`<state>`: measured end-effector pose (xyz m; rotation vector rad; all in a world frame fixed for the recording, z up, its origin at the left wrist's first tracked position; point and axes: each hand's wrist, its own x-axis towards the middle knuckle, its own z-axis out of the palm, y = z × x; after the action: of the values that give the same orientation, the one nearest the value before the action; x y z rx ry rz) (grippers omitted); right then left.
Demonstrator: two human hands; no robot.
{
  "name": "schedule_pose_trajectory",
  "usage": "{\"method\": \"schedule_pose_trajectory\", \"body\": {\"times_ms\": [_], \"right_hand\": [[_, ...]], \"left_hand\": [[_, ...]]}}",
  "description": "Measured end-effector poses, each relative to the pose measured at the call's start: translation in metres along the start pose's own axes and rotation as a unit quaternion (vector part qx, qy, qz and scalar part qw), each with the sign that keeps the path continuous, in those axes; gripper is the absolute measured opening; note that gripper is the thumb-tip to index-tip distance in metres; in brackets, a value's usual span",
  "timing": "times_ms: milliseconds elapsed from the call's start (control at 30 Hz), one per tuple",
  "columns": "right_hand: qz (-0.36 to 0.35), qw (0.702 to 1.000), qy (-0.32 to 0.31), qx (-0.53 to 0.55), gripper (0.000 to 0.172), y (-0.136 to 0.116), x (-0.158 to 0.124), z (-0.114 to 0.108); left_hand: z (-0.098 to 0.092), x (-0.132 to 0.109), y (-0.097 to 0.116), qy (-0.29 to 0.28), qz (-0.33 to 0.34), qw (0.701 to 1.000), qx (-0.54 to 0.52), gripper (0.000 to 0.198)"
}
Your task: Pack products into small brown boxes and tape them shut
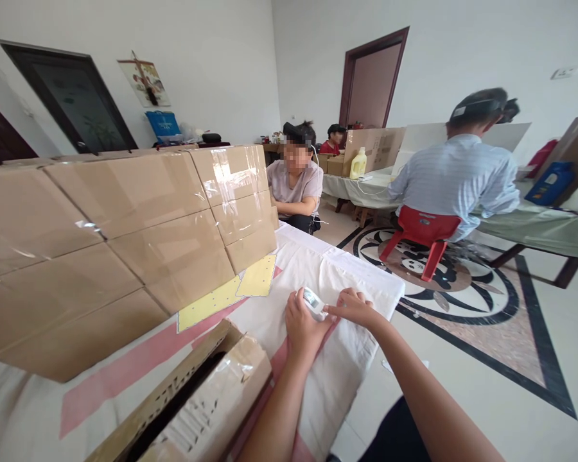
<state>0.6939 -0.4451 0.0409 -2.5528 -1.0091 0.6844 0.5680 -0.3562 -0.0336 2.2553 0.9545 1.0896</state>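
On the cloth-covered table, my left hand [301, 324] is closed around a small white rounded device [314, 301] with a greyish window on its top. Its exact kind is hard to make out. From the right, my right hand [355, 308] reaches in with its index finger stretched out to the near end of the device. The other fingers of that hand are loosely bent, with nothing visible in them. Two yellow dotted sheets [257, 277] lie beyond my left hand, beside the stacked boxes.
Taped cardboard boxes [168, 250] form a wall along the left. An open-topped carton [221, 391] stands close to my left forearm. The table edge [373, 340] drops off at right. One person [296, 186] crouches past the boxes; another [457, 173] sits on a red chair [426, 231].
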Motion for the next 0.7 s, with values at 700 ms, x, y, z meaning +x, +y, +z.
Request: {"method": "schedule_pose_trajectory", "body": {"times_ms": [700], "right_hand": [[0.009, 1.0, -0.024, -0.013, 0.058, 0.0004, 0.0007, 0.004]], "left_hand": [[-0.0003, 0.0001, 0.0, -0.014, -0.008, 1.0, -0.005, 0.087]]}}
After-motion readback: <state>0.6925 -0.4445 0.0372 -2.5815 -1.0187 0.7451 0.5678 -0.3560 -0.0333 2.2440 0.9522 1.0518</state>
